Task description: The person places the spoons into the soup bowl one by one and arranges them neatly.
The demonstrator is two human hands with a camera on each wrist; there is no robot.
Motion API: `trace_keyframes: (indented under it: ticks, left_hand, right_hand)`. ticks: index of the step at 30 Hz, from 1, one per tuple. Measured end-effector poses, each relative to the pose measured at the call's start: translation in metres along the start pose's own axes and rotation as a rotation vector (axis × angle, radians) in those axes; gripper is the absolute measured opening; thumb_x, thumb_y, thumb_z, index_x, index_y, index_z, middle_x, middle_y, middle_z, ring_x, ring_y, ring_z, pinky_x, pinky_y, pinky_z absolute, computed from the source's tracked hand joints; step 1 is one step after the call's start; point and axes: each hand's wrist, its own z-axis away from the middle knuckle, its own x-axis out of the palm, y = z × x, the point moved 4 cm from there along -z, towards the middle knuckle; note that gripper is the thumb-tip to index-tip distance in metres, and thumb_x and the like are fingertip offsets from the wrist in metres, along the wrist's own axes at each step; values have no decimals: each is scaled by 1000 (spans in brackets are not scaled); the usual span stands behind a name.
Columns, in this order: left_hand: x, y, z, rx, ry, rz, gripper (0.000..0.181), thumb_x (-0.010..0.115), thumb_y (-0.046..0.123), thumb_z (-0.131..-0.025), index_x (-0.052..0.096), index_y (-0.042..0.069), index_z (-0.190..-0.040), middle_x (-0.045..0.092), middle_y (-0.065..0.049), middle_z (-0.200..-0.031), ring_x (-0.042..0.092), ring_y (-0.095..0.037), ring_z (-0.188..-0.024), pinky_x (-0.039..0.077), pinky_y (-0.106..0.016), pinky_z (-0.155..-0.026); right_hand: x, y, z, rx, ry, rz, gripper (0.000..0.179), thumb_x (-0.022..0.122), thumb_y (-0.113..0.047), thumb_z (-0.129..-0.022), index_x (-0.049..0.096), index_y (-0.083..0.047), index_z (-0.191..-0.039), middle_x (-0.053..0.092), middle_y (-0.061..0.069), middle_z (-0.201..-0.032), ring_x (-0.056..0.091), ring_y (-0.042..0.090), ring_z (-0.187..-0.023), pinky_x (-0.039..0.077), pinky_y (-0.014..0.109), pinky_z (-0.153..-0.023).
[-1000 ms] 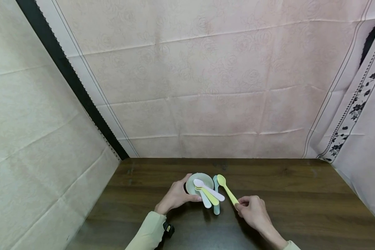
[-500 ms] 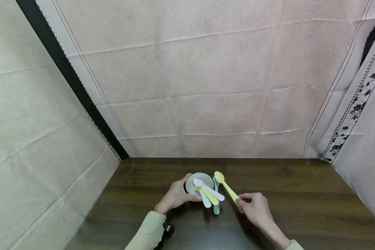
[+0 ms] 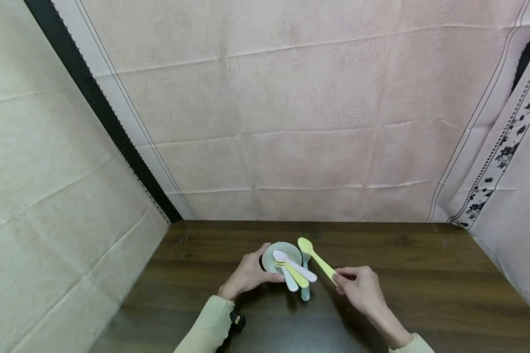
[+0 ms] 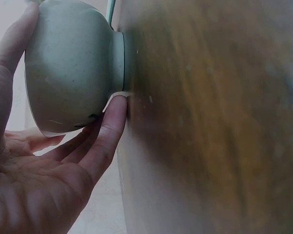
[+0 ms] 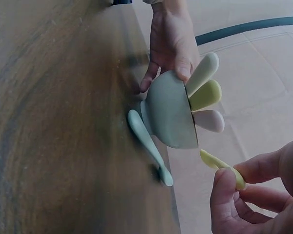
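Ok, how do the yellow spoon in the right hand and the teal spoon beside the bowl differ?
The yellow spoon is pinched in the right hand, raised off the table; the teal spoon lies on it. In the head view, the yellow spoon slants; the teal spoon points nearly straight away. Both have a scoop and handle.

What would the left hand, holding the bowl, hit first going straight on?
The bowl in the left hand would probably meet the teal spoon beside it first; any gap is unclear.
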Motion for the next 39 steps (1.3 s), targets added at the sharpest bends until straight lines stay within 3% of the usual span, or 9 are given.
trace_keyframes:
  ticks: [6, 14, 22, 39]
  left_hand:
    - [0, 1, 0, -1, -4, -16, 102, 97, 48, -81, 47, 16, -165, 71, -5, -141, 64, -21, -109, 53, -40, -95]
    - [0, -1, -2, 1, 4, -24, 100, 97, 49, -82, 48, 18, -164, 70, -5, -144, 64, -23, -122, 52, -46, -105]
    - [-1, 0, -1, -4, -7, -26, 101, 96, 50, -81, 47, 20, -164, 70, -2, -143, 64, -20, -118, 53, -40, -100]
    - [0, -2, -1, -13, -13, -2, 103, 95, 51, -82, 45, 18, -166, 69, -5, -145, 63, -19, -114, 53, -42, -100]
  right_hand:
    - [0, -5, -1, 21, -24, -25, 19, 77, -12, -98, 85, -2, -112, 79, 5, -74, 70, 10, -66, 43, 23, -60]
    - [4, -15, -3, 10, -50, -76, 19, 77, -11, -98, 84, 1, -112, 83, 13, -88, 72, 11, -67, 48, 23, -58]
    - [10, -22, -8, -10, -73, -81, 15, 78, -8, -97, 85, 0, -108, 82, 11, -85, 71, 12, -67, 47, 24, -58]
    - [25, -25, -17, -35, -121, -86, 12, 77, -7, -98, 85, 1, -103, 81, 10, -85, 70, 15, -67, 55, 26, -61]
